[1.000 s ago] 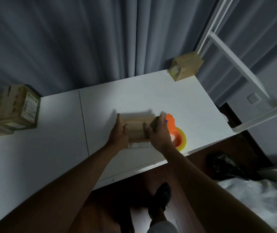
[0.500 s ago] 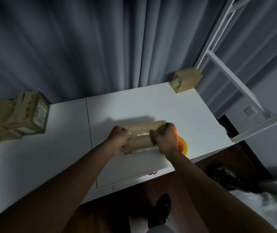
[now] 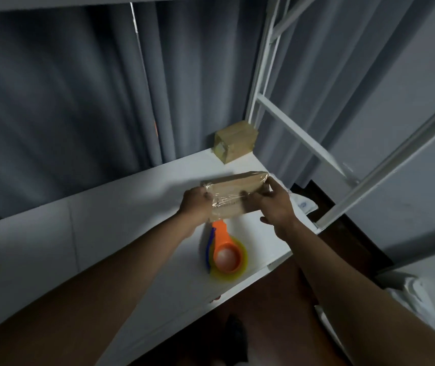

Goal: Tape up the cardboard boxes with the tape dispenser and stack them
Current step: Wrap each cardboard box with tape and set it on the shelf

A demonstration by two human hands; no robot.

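Up off the table (image 3: 121, 233), the taped cardboard box (image 3: 233, 196) sits between left hand (image 3: 195, 207) and right hand (image 3: 274, 207), fingers curled round each end. It looks light and stiff, but the glossy tape is probably slippery, so gripping the ends seems wise.

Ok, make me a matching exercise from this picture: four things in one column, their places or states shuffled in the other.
Things:
1. flat tape-wrapped cardboard box
2. orange tape dispenser with yellow roll
3. small cube-shaped cardboard box
4. white metal ladder frame

Places or states:
A. lying on the white table, untouched
B. held up between both hands
C. standing to the right of the table
D. at the table's far corner by the curtain

Pairs: 1-B, 2-A, 3-D, 4-C
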